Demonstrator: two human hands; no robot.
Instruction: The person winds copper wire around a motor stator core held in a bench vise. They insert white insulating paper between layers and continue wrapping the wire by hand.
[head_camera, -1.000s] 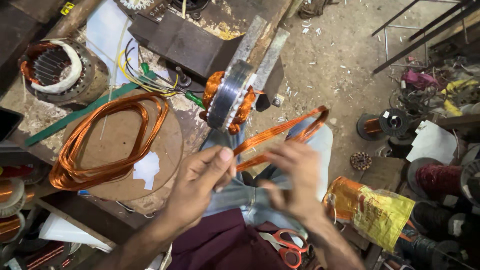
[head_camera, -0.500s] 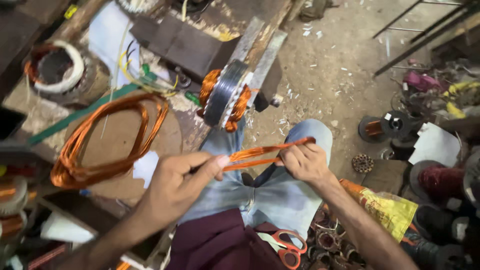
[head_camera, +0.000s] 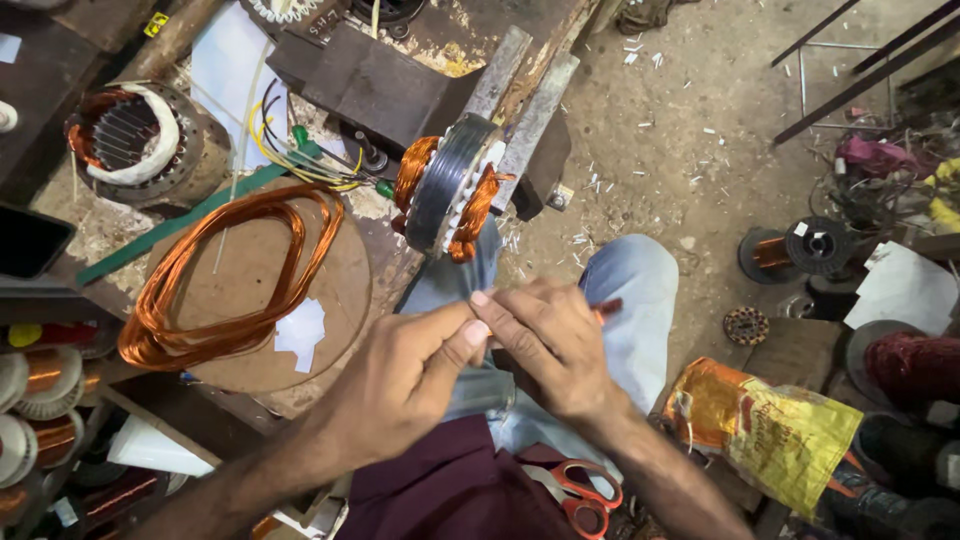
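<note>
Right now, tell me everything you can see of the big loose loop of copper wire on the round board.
The large loose coil of shiny orange copper wire lies flat on a round brown board, many strands bunched into an uneven oval loop. A small white paper scrap lies beside its lower edge. Neither hand touches it.

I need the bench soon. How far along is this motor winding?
Partly done: the stator in the clamp carries copper windings. In hand: both the left hand and right hand pinch a small copper coil over the lap. Left: the large coil on the board lies loose, not yet fitted.
</note>
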